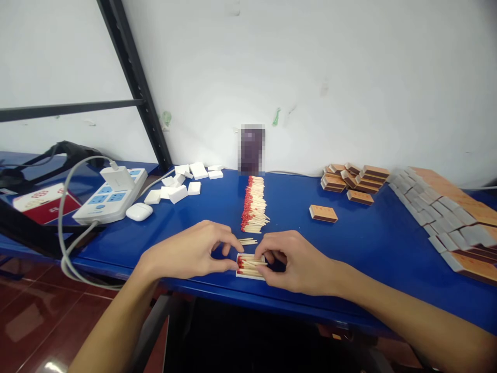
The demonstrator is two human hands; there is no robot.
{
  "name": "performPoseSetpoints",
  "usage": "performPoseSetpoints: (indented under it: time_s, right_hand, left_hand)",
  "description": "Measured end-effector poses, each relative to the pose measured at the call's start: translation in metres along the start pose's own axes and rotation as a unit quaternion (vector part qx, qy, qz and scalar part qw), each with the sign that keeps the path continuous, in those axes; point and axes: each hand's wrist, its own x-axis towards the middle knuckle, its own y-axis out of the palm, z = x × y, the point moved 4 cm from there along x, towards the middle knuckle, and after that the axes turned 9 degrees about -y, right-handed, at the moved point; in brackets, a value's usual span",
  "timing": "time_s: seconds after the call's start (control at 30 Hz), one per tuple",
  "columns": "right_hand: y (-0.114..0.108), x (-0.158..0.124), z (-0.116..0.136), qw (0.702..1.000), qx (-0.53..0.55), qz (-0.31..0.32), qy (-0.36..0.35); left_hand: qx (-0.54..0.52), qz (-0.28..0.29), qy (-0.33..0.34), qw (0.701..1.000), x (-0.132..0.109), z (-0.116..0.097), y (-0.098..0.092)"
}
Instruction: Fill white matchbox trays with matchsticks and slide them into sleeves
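A small white matchbox tray (250, 277) lies near the table's front edge, filled with red-tipped matches (248, 263). My left hand (198, 251) curves around the tray's left end, thumb against its side and index fingertip at the far corner. At the right end, my right hand (289, 261) has thumb and index finger closed on the plain ends of the matches, partly hiding the tray there. Just beyond the tray lie a few loose matches (248, 241). Farther back runs a long heap of matches (255, 204), red heads to the left.
Several white trays (178, 194) lie at the back left, near a white earphone case (139, 211) and a power strip (112, 197) with cables. One matchbox sleeve (323, 213) lies right of the heap. Stacked sleeves (370, 178) stand behind it; a large pile (446, 217) fills the far right.
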Motion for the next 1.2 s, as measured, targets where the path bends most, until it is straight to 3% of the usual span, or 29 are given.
performPoseSetpoints:
  time_s: [0.2, 0.63, 0.8, 1.0, 1.2]
  right_hand:
    - [-0.001, 0.001, 0.002, 1.000, -0.006, 0.001, -0.025]
    - [0.002, 0.001, 0.000, 0.999, -0.026, -0.026, -0.006]
    - [-0.004, 0.002, -0.012, 0.997, -0.066, -0.051, -0.001]
    - [0.003, 0.006, -0.028, 0.990, -0.138, 0.018, 0.028]
    - [0.003, 0.012, -0.030, 0.990, -0.108, 0.029, 0.088]
  left_hand:
    - [0.008, 0.000, -0.034, 0.999, -0.002, 0.001, -0.001]
    - [-0.006, 0.012, 0.027, 1.000, 0.010, -0.010, 0.011]
    - [0.022, -0.039, 0.008, 0.999, 0.010, -0.002, 0.004]
    - [0.094, -0.089, -0.009, 0.992, 0.014, 0.010, 0.004]
    - [0.182, -0.130, -0.003, 0.975, 0.022, 0.003, 0.012]
